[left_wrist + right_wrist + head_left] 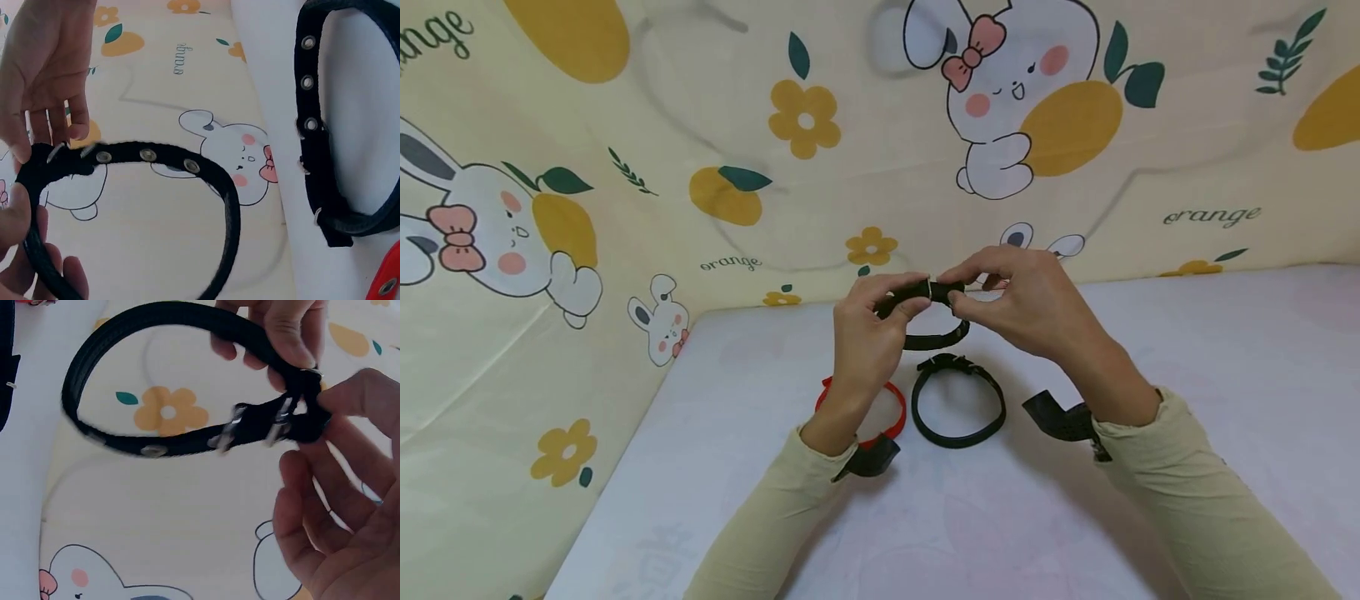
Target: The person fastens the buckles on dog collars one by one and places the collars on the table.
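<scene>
Both hands hold up a black buckle collar [937, 341], which forms a closed loop above the back of the table. My left hand [871, 333] pinches the band between thumb and fingers. On the other side of a thin metal loop, my right hand [1026, 304] pinches the collar near its strap end. The right wrist view shows the silver buckle [279, 425] close to the right fingertips. Metal eyelets [147, 154] line the band in the left wrist view. A second black collar [958, 441] lies buckled on the table below the hands.
A red collar [895, 425] lies left of the second black one, partly hidden behind the left wrist. The white tabletop [737, 500] meets a printed cloth [820, 200] with rabbits and oranges at the back and left. Black straps [1060, 417] hang from both wrists.
</scene>
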`<move>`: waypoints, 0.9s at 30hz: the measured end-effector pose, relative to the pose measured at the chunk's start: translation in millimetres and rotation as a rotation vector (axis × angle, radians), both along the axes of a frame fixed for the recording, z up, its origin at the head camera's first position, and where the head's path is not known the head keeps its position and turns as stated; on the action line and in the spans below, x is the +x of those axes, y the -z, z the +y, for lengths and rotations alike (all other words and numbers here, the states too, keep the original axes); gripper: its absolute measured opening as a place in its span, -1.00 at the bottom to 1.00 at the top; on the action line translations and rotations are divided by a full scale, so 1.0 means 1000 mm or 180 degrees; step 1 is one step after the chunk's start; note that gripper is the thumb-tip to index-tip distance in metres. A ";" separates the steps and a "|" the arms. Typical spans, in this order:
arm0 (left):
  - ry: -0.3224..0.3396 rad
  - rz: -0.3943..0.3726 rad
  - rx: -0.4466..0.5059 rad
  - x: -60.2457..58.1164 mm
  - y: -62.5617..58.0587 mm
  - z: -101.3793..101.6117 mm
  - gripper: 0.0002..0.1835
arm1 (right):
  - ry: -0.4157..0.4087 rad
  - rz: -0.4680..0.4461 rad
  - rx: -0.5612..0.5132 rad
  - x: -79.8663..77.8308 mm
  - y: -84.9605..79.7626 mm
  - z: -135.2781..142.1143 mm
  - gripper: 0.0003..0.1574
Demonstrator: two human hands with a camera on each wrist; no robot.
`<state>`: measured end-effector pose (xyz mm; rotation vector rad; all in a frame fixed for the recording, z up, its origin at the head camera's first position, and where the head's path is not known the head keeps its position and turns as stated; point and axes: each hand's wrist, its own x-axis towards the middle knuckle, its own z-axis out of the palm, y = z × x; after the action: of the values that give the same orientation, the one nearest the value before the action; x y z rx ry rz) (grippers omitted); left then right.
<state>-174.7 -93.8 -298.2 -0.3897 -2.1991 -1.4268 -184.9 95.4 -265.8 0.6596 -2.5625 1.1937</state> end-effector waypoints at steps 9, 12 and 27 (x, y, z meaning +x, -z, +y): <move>0.0006 -0.0582 0.1100 -0.008 -0.012 -0.014 -0.71 | -0.0398 -0.0648 0.0663 -0.012 0.003 0.011 -0.47; 0.0112 -0.0869 0.1515 -0.009 -0.016 -0.016 -0.68 | -0.0323 -0.0674 0.0445 -0.013 0.002 0.014 -0.60; 0.0372 -0.1212 0.2488 -0.014 -0.019 -0.018 -0.73 | -0.0293 -0.0658 -0.0261 -0.012 -0.006 0.023 -0.56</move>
<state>-189.0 -111.9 -279.2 0.0401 -1.6823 -2.4215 -196.5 118.6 -259.5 0.6746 -2.6562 1.4594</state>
